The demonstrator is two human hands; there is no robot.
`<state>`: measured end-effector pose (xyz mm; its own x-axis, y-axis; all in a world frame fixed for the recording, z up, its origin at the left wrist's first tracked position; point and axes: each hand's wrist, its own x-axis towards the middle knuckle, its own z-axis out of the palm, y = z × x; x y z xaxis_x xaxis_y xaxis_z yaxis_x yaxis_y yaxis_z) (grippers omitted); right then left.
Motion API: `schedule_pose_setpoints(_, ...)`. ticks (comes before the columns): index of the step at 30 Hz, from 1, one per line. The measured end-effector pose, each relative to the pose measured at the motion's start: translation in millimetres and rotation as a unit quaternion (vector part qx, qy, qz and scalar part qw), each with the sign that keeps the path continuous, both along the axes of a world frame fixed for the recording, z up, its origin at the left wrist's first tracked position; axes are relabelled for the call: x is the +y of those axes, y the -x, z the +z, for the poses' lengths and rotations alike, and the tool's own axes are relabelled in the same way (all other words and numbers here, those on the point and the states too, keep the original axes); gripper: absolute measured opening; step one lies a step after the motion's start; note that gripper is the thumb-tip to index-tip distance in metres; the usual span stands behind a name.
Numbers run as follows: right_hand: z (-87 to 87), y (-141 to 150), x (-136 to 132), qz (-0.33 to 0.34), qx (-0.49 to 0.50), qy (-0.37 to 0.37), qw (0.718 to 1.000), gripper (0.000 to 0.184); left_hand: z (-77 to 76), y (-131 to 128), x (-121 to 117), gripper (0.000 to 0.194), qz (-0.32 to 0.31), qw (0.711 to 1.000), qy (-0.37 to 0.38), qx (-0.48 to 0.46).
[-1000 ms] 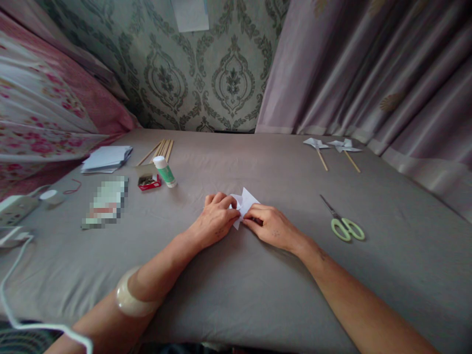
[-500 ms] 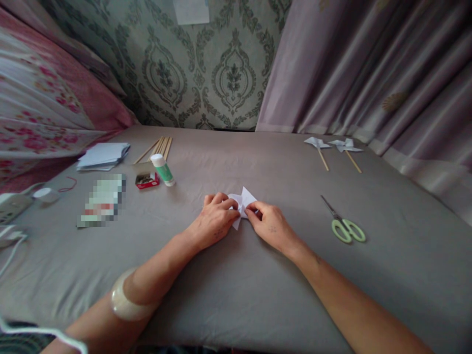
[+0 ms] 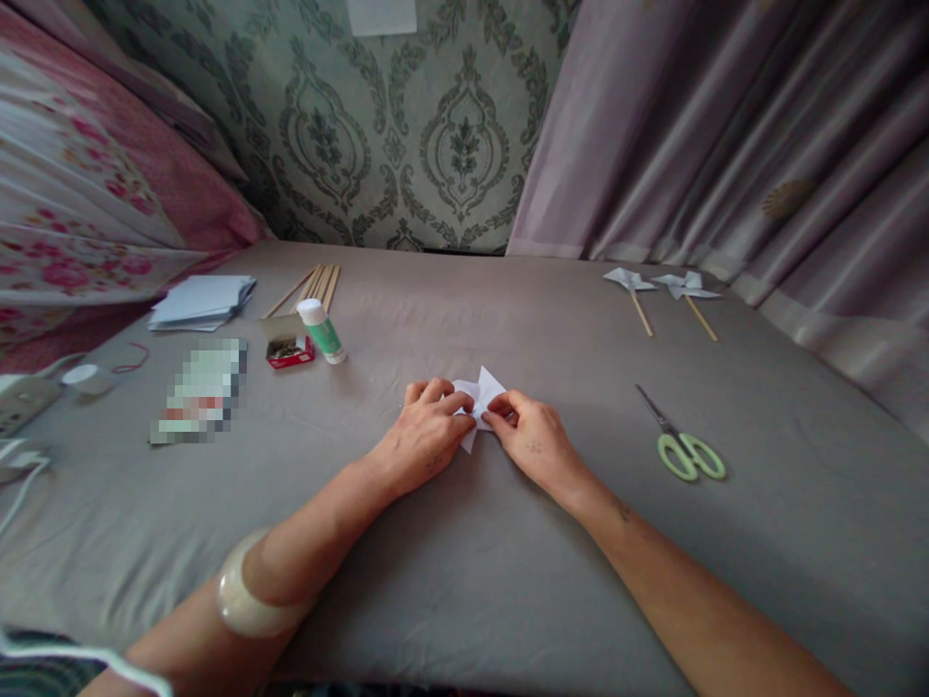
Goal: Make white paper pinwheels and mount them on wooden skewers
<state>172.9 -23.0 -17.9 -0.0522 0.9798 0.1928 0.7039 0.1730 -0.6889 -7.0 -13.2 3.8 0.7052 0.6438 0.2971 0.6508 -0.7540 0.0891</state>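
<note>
A small white paper pinwheel [image 3: 488,387] lies in the middle of the grey cloth, its pointed tips sticking out between my hands. From the left, my left hand [image 3: 428,426] is closed on it, fingers curled over the paper and partly covering it. My right hand [image 3: 533,436] pinches its right side between thumb and forefinger. Both hands rest low, close to the cloth. No stick shows on this pinwheel. Scissors [image 3: 678,445] with pale green handles lie to the right of my right hand, blades pointing away.
Two finished pinwheels on sticks [image 3: 631,281] lie at the back right. To the left are a glue stick [image 3: 324,334], a small red box [image 3: 290,353] of metal bits, several wooden sticks [image 3: 319,286], a paper stack [image 3: 203,300], a blurred flat object [image 3: 203,387] and a power strip [image 3: 25,402].
Both hands keep their hold on the paper pinwheel, with only tiny shifts. The whole view has moved slightly.
</note>
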Motion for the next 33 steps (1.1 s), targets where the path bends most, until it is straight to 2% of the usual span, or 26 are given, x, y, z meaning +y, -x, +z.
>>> schedule_pose_setpoints(22, 5.0, 1.7, 3.3, 0.039, -0.054, -0.029, 0.997, 0.013, -0.9, 0.2, 0.1, 0.025, -0.002, 1.0, 0.006, -0.004)
schedule_pose_setpoints(33, 7.5, 1.6, 3.4, 0.045, -0.07, -0.013, 0.996, 0.017, -1.4, 0.2, 0.5, 0.025, -0.001, 1.0, 0.006, -0.007)
